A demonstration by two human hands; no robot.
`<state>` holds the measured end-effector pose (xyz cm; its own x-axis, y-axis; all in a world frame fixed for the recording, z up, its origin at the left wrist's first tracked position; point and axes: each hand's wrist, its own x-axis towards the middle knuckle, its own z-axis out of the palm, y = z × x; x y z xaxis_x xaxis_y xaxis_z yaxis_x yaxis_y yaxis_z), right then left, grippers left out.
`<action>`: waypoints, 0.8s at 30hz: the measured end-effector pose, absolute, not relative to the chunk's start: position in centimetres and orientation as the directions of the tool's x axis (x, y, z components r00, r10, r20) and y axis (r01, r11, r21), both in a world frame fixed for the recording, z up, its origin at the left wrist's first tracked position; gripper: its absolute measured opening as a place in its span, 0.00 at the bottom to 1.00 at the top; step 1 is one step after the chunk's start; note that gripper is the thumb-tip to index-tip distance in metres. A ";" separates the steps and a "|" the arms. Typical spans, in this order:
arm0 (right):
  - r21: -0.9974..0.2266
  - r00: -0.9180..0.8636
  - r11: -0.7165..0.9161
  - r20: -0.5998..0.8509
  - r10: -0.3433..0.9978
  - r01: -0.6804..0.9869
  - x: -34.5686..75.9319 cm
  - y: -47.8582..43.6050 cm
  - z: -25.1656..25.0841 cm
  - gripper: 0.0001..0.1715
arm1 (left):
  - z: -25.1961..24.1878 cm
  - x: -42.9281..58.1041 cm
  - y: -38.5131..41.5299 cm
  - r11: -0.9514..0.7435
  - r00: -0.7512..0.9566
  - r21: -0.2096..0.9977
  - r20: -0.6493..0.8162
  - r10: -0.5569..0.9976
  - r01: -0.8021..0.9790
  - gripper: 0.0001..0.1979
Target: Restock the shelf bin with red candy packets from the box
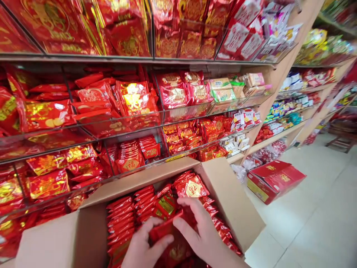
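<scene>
left hand (146, 242): at lower middle of the view, entering from below, fingers together and curled over the near end of the red packet.
right hand (202, 230): just right of the left hand, back turned up, fingers a little spread and bent down over the packet's far side; forearm runs off the lower edge.
red packet (164, 232): held between the two hands, tilted, over the carton's opening; both hands seem to pinch it from either side, but the thumbs are hidden, so the exact grip cannot be told.
carton (232, 203): brown cardboard, flaps open, directly beneath the hands, up against the lower shelf front.
packed rows (119, 219): slim red packets on edge, just left of and under the hands, tightly filling that side.
loose packet (192, 188): red and gold, lying on top, just ahead of the right hand.
amount left: many packets remain in the carton; no bare carton bottom shows.
shelves (111, 59): ahead of the hands, tiers of clear bins (92, 130) well stocked with red and gold packets.
off to the right: a red box (275, 180) sits on the tiled floor (306, 219), well apart from the hands.
</scene>
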<state>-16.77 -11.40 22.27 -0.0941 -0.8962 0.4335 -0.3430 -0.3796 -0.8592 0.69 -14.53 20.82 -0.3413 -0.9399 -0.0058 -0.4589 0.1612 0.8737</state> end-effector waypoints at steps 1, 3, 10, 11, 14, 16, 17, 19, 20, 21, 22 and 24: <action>-0.875 -0.113 -0.351 0.407 -0.907 -0.334 -16.4 -11.8 22.3 0.16 | 22.0 0.4 -14.7 0.097 -0.328 0.925 -0.031 -0.944 -0.368 0.12; -0.925 -0.139 -0.283 0.325 -0.936 -0.254 -15.7 -12.7 22.4 0.11 | 23.5 -0.3 -14.9 0.026 -0.303 0.980 -0.036 -0.952 -0.198 0.14; -0.952 -0.268 -0.299 0.275 -0.923 0.056 -14.1 -13.4 22.2 0.15 | 23.3 -2.0 -14.7 0.142 0.042 0.988 0.144 -0.989 -0.061 0.12; -0.950 -0.300 -0.311 0.290 -0.909 0.024 -14.1 -13.3 22.2 0.15 | 23.1 -2.2 -14.7 0.168 0.110 0.980 0.179 -0.978 -0.103 0.14; -0.945 -0.361 -0.318 0.322 -0.875 -0.072 -14.0 -13.2 22.1 0.15 | 23.0 -2.5 -14.3 0.204 0.206 0.962 0.240 -0.949 -0.180 0.17; -0.934 -0.371 -0.331 0.356 -0.858 -0.131 -14.0 -13.2 22.0 0.16 | 23.1 -2.6 -14.0 0.220 0.236 0.958 0.260 -0.936 -0.184 0.19; -0.926 -0.377 -0.344 0.378 -0.846 -0.158 -14.0 -13.2 21.9 0.16 | 23.1 -2.6 -13.7 0.229 0.257 0.957 0.270 -0.928 -0.180 0.20; -0.908 -0.386 -0.371 0.418 -0.823 -0.193 -13.9 -13.2 21.8 0.15 | 23.2 -2.6 -13.3 0.238 0.288 0.958 0.276 -0.917 -0.162 0.21; -0.902 -0.386 -0.381 0.430 -0.816 -0.200 -13.8 -13.1 21.7 0.15 | 23.1 -2.6 -13.2 0.238 0.296 0.960 0.272 -0.915 -0.148 0.21; -0.898 -0.383 -0.389 0.439 -0.813 -0.205 -13.8 -13.1 21.6 0.15 | 23.0 -2.6 -13.1 0.234 0.305 0.963 0.264 -0.915 -0.131 0.21; -0.896 -0.378 -0.393 0.444 -0.812 -0.207 -13.8 -13.1 21.6 0.15 | 22.9 -2.6 -13.1 0.228 0.313 0.967 0.251 -0.916 -0.111 0.22; -0.894 -0.360 -0.396 0.448 -0.818 -0.211 -13.8 -13.2 21.5 0.15 | 22.5 -2.6 -13.2 0.198 0.320 0.977 0.211 -0.924 -0.072 0.21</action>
